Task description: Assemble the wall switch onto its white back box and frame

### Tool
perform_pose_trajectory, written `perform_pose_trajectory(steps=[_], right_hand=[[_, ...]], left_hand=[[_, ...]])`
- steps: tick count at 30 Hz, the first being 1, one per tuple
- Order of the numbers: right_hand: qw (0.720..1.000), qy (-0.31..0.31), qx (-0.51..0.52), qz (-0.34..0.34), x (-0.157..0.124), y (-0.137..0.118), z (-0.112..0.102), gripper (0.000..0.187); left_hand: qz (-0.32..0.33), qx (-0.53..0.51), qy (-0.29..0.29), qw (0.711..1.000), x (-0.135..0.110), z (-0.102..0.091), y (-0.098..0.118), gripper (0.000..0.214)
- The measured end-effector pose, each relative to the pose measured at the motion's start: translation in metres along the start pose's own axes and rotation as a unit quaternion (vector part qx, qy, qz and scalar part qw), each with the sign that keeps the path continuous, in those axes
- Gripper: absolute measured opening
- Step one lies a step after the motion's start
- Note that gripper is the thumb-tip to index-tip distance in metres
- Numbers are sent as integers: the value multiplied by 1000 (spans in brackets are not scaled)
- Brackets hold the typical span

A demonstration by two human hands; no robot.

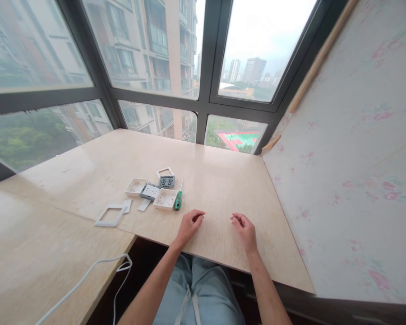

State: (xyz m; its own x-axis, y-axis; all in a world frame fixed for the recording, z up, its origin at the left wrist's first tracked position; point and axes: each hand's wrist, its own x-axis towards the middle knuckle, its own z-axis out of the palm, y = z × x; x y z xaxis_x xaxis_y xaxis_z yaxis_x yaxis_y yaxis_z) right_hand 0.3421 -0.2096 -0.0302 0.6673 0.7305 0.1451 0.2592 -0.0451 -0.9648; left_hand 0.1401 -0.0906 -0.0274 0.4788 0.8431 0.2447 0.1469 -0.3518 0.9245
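Finding: the green-handled screwdriver (178, 201) lies on the tabletop (223, 180) just beyond and to the left of my left hand (192, 224), near it but not touching. Its long axis runs away from me, handle towards my grip, shaft tip farthest off and leaning slightly right. My left hand is plainly the nearer; my right hand (244, 229) is well apart from the tool. Both hands are loosely curled with nothing visible in them; whether the fingertips meet, I cannot tell. An open white box (165, 199) sits just beside the handle, on the side away from my grip; contact unconfirmed
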Motion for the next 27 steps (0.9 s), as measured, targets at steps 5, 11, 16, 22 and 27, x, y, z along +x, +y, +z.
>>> perform_pose_trajectory(steps=[5, 11, 16, 22, 27], right_hand=[[1000, -5, -7, -2, 0, 3, -1, 30], [1000, -5, -7, 0, 1, 5, -1, 30], [1000, -4, -9, 5, 1, 5, -1, 30], [1000, -3, -11, 8, 1, 6, -2, 31], [1000, 4, -10, 10, 0, 3, -2, 31]], left_hand=[[-2, 3, 10, 1000, 0, 1, -1, 18], [-6, 9, 6, 1000, 0, 0, -1, 19], [-8, 11, 4, 1000, -1, 0, 0, 19], [-9, 9, 3, 1000, 0, 0, 1, 19], [-9, 11, 2, 1000, 1, 0, 2, 19]])
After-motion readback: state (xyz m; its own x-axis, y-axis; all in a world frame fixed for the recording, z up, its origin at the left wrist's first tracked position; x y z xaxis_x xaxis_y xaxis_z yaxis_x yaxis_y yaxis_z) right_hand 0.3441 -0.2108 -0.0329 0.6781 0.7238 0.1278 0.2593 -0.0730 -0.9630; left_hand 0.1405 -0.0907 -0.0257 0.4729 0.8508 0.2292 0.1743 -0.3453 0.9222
